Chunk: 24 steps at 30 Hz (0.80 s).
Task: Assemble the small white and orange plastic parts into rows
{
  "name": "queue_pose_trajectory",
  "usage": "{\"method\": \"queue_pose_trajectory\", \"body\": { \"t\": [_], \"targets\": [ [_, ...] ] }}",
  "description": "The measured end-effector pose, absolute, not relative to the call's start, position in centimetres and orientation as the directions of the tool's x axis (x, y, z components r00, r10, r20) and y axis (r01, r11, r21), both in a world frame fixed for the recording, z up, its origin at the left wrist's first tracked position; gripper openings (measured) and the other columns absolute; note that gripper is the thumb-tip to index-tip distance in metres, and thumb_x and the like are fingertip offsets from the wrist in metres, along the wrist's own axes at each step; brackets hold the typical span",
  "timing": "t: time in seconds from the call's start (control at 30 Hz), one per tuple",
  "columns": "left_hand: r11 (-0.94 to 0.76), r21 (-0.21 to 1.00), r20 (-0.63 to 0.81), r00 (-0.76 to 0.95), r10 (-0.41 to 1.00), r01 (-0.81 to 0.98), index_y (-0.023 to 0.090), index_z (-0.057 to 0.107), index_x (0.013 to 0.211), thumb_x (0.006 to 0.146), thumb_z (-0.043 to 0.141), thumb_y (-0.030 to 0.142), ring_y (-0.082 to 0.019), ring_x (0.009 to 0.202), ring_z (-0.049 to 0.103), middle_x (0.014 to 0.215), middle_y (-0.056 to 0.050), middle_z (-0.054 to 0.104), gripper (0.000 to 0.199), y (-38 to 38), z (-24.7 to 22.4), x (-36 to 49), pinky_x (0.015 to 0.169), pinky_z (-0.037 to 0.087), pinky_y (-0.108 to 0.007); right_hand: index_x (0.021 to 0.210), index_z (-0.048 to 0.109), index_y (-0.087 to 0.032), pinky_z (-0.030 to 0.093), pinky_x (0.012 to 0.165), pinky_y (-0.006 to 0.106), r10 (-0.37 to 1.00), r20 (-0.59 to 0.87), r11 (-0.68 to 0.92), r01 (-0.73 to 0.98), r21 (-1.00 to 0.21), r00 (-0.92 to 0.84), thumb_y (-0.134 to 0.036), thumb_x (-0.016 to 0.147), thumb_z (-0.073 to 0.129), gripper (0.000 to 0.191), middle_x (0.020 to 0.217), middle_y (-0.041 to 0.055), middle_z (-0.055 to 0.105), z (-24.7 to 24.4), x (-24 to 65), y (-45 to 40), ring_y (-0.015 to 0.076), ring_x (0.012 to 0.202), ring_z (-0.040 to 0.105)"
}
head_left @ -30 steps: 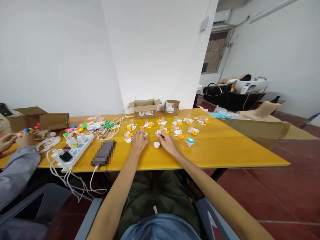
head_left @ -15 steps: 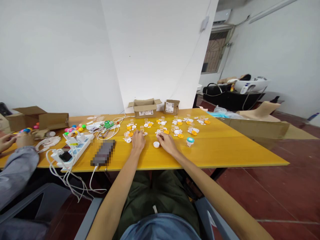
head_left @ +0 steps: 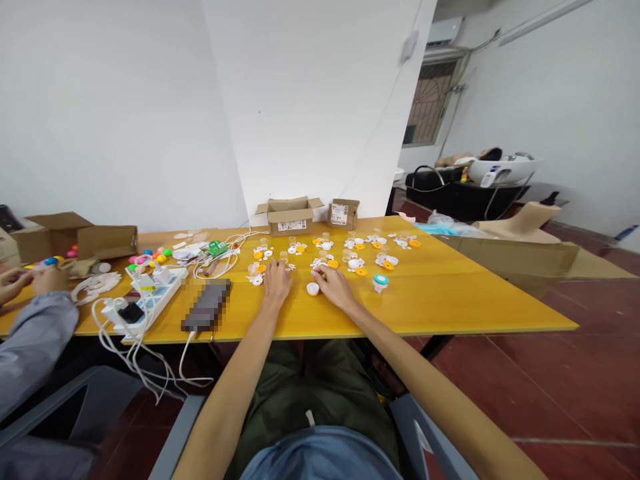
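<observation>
My left hand [head_left: 277,280] rests on the table with its fingers stretched forward, beside small white parts and a clear cup [head_left: 284,256]. My right hand [head_left: 334,285] is closed at the fingertips near tiny white pieces; whatever is in the pinch is too small to make out. Just left of this hand, a round white cap-like piece [head_left: 313,289] sits on the table. Farther right stands a small clear container with a teal ring on top [head_left: 381,283]. Orange rings [head_left: 361,272] and white discs lie in several small groups beyond my hands.
Two cardboard boxes [head_left: 291,219] stand against the wall. A phone [head_left: 206,305] and a power strip [head_left: 153,300] with tangled white cables lie to the left. At far left another person's hands [head_left: 50,279] work near coloured balls. The yellow table [head_left: 450,303] ends at right.
My right hand has shifted very slightly, its fingertips staying over the small white pieces. My left hand stays nearly in place. The cap-like piece and teal-topped container have not moved.
</observation>
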State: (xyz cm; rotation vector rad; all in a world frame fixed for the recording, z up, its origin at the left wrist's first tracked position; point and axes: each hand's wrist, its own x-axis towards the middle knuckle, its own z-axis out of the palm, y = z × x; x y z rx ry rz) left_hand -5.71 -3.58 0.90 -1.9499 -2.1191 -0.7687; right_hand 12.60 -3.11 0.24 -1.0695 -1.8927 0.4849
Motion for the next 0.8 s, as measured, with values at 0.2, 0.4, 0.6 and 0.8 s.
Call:
{"method": "queue_pose_trajectory", "body": {
  "t": [0.2, 0.4, 0.6, 0.8],
  "targets": [
    [0.007, 0.247, 0.446, -0.120, 0.887, 0.969, 0.022, 0.067, 0.104, 0.088, 0.051, 0.006, -0.026, 0.108, 0.064, 0.109, -0.010, 0.066, 0.028, -3.79, 1.23, -5.53, 0.093, 0.052, -0.035, 0.078, 0.065, -0.024, 0.047, 0.074, 0.029, 0.819, 0.513, 0.571, 0.458, -0.681, -0.259, -0.027, 0.089, 0.058, 0.013, 0.078, 0.0023, 0.072, 0.29, 12.50, -3.12, 0.0204, 0.077, 0.066],
    [-0.008, 0.236, 0.442, -0.100, 0.891, 0.972, 0.024, 0.067, 0.104, 0.087, 0.049, 0.004, -0.025, 0.109, 0.062, 0.111, -0.009, 0.065, 0.032, -3.90, 1.43, -5.48, 0.095, 0.051, -0.036, 0.078, 0.066, -0.024, 0.049, 0.076, 0.031, 0.818, 0.513, 0.572, 0.459, -0.680, -0.259, -0.027, 0.089, 0.060, 0.013, 0.081, 0.0034, 0.073, 0.29, 12.46, -3.10, 0.0213, 0.079, 0.067],
    [-0.041, 0.201, 0.469, -0.059, 0.881, 0.979, 0.027, 0.069, 0.106, 0.086, 0.051, 0.005, -0.027, 0.113, 0.058, 0.116, -0.009, 0.063, 0.035, -3.87, 1.19, -5.40, 0.099, 0.049, -0.040, 0.079, 0.067, -0.024, 0.050, 0.076, 0.031, 0.811, 0.523, 0.581, 0.460, -0.672, -0.260, -0.027, 0.089, 0.060, 0.012, 0.083, 0.0033, 0.074, 0.15, 12.43, -3.04, 0.0214, 0.079, 0.068],
    [-0.012, 0.188, 0.449, -0.075, 0.890, 0.982, 0.025, 0.070, 0.102, 0.084, 0.052, 0.005, -0.029, 0.118, 0.054, 0.118, -0.011, 0.062, 0.033, -3.99, 1.20, -5.33, 0.098, 0.048, -0.043, 0.080, 0.067, -0.024, 0.049, 0.076, 0.030, 0.824, 0.506, 0.563, 0.476, -0.676, -0.255, -0.026, 0.088, 0.061, 0.011, 0.083, 0.0036, 0.074, 0.35, 12.35, -3.22, 0.0217, 0.081, 0.068]
  ]
}}
